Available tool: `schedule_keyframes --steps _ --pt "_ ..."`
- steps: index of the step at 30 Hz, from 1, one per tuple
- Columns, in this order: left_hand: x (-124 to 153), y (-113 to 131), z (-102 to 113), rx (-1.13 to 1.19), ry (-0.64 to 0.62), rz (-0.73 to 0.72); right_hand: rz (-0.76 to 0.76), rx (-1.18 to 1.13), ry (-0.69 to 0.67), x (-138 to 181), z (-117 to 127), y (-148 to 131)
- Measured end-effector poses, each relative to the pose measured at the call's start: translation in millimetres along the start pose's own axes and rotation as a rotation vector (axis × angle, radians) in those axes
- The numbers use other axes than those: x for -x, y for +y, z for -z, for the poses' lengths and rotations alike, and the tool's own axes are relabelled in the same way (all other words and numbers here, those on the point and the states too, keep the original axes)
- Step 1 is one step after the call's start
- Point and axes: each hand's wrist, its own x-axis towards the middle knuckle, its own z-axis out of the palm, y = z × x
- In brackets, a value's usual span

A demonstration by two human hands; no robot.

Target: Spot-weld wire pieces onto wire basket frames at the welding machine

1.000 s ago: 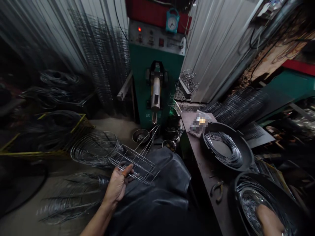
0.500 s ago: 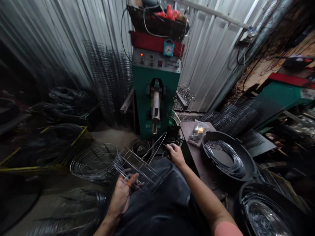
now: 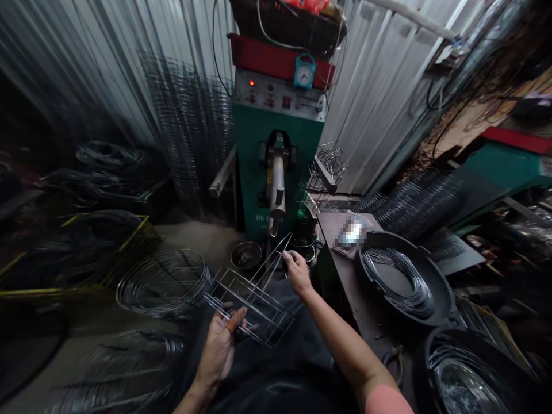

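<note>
My left hand (image 3: 222, 348) grips the near edge of a wire rack frame (image 3: 252, 296) held over my lap. My right hand (image 3: 295, 270) is closed at the frame's far end, where several long wires (image 3: 276, 256) rise toward the electrode (image 3: 276, 195) of the green spot-welding machine (image 3: 276, 144). Whether the right fingers pinch a small piece or just the wire, I cannot make out.
A brown workbench (image 3: 340, 236) to the right carries black pans holding wire rings (image 3: 399, 276) and small parts (image 3: 466, 379). Round wire grilles (image 3: 161, 282) lie on the floor at left. Wire mesh panels (image 3: 185, 126) lean on the corrugated wall. Small bowls (image 3: 245, 256) sit under the machine.
My right hand left the pan of small parts at lower right and came up to the far end of the wire frame. The left hand kept its hold on the frame.
</note>
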Motion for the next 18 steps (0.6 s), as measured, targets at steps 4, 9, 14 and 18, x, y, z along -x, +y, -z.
schedule_keyframes --steps 4,9,14,18 --pt "-5.5 1.2 -0.8 0.016 0.031 0.030 -0.010 -0.017 -0.004 -3.3 -3.4 3.1" --pt "-13.0 10.2 -6.9 0.023 0.069 0.067 -0.029 -0.062 -0.013 -11.7 -5.4 5.2" --pt "-22.7 11.7 -9.3 0.042 0.084 0.094 -0.018 -0.071 -0.017 -22.7 -8.5 9.6" --pt "-33.3 8.7 -7.5 0.046 0.082 0.076 0.005 -0.057 0.014 -33.6 -10.6 17.4"
